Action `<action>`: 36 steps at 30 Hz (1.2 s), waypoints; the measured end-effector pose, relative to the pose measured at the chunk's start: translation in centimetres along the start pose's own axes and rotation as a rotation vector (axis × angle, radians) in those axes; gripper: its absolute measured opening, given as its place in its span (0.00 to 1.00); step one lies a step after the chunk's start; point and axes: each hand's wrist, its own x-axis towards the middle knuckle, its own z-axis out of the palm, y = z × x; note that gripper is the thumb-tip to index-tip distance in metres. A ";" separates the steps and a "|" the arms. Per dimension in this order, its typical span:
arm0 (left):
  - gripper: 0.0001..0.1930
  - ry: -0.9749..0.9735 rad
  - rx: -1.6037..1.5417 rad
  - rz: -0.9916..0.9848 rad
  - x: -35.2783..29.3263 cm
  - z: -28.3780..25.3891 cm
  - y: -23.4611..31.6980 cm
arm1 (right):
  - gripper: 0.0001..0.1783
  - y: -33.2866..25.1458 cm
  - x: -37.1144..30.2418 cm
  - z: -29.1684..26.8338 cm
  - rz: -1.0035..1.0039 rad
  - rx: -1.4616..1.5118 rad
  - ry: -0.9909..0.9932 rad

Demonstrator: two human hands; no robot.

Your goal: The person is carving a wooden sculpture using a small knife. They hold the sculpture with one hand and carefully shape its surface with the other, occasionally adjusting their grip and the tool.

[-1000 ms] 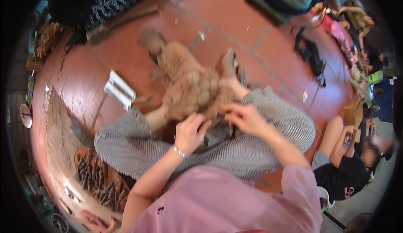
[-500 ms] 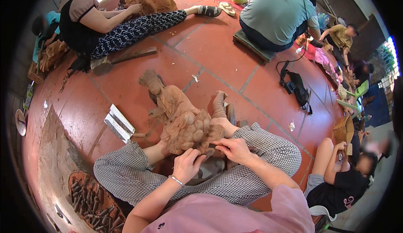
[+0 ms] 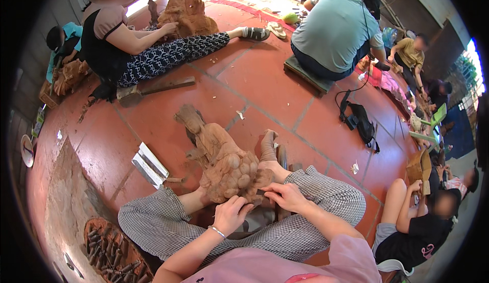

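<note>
A reddish-brown wood carving [image 3: 226,163] of a seated figure on a knobbly base leans between my crossed legs, its head away from me. At the near lower edge of the base is my left hand [image 3: 232,217], thumb and fingers pinched together; what they hold, if anything, is hidden. My right hand [image 3: 286,197] is closed too, with a small dark piece [image 3: 261,192] showing at its fingertips against the carving's right lower side. The kind of that piece is too small to make out.
Left of me, a wooden slab [image 3: 69,196] has a hollow full of short dark carving tools [image 3: 114,252]. A folded white sheet [image 3: 150,165] lies by my left knee. A mallet [image 3: 153,90] and a black bag [image 3: 360,122] are farther out. Several people sit around, some with carvings.
The view has tilted up a little, so the scene sits slightly lower and to the right. Both hands stay at the carving's base with only slight shifts.
</note>
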 end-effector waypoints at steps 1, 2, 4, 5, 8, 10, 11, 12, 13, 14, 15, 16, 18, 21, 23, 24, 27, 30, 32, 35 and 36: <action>0.10 0.007 0.000 0.002 -0.1 0.0 0.0 | 0.18 0.0 -0.3 0.0 0.001 0.044 -0.017; 0.10 0.014 0.000 0.003 -0.1 0.1 -0.1 | 0.18 -0.1 -0.7 0.0 0.002 0.088 -0.033; 0.10 0.016 -0.008 0.009 -0.1 0.1 -0.3 | 0.21 -0.1 -1.0 -0.3 -0.016 0.113 -0.070; 0.10 0.012 -0.015 0.013 -0.1 0.1 -0.4 | 0.21 -0.1 -1.1 -0.4 -0.027 0.081 -0.070; 0.10 0.000 -0.059 0.024 -0.1 -0.3 -0.4 | 0.21 -0.2 -1.0 -0.4 -0.063 0.008 -0.053; 0.10 -0.017 -0.083 0.027 -0.1 -0.4 -0.5 | 0.20 -0.5 -1.1 -0.5 -0.074 -0.011 -0.026; 0.10 -0.029 -0.089 0.028 -0.1 -0.4 -0.8 | 0.19 -0.5 -0.9 -0.4 -0.078 -0.037 -0.018; 0.10 -0.042 -0.095 0.028 -0.1 -0.4 -0.9 | 0.18 -0.3 -0.6 -0.3 -0.082 -0.062 -0.009; 0.10 -0.041 -0.092 0.022 -0.1 -0.4 -0.8 | 0.17 -0.1 -0.5 -0.3 -0.084 -0.089 0.001; 0.10 -0.041 -0.089 0.016 -0.1 -0.4 -0.7 | 0.15 -0.1 -0.4 -0.1 -0.091 -0.074 0.026; 0.10 -0.042 -0.085 0.010 -0.1 -0.4 -0.6 | 0.15 0.0 -0.3 0.1 -0.095 -0.086 0.034; 0.10 -0.045 -0.074 0.008 0.0 -0.5 -0.5 | 0.15 0.0 -0.2 0.2 -0.098 -0.101 0.042; 0.10 -0.052 -0.051 0.003 0.1 -0.5 -0.3 | 0.14 -0.1 0.0 0.1 -0.082 -0.115 0.046; 0.10 -0.056 -0.038 0.002 0.1 -0.4 -0.4 | 0.17 -0.5 -0.1 -0.5 0.037 0.128 -0.042; 0.10 -0.056 -0.041 -0.006 0.0 -0.4 -0.4 | 0.19 -0.3 -0.9 -0.7 0.024 0.162 -0.069; 0.10 -0.055 -0.043 -0.010 0.0 -0.4 -0.4 | 0.20 -0.3 -1.2 -0.8 0.017 0.178 -0.083; 0.10 -0.043 -0.058 -0.006 0.0 -0.2 -0.5 | 0.24 -0.2 -1.3 -0.7 -0.024 0.023 -0.082; 0.10 -0.053 -0.063 -0.007 0.0 -0.4 -0.5 | 0.23 -0.8 -1.1 -1.0 -0.038 -0.025 -0.077; 0.10 -0.069 -0.048 -0.011 -0.1 -0.4 -0.6 | 0.21 -0.6 -0.9 -0.8 -0.063 -0.064 -0.039; 0.10 -0.072 -0.042 -0.017 -0.4 -0.5 -0.7 | 0.17 -1.0 -0.5 -0.5 -0.073 -0.090 -0.005; 0.10 -0.071 -0.043 -0.019 -0.5 -0.6 -0.8 | 0.16 -1.3 -0.3 -0.4 -0.070 -0.092 0.002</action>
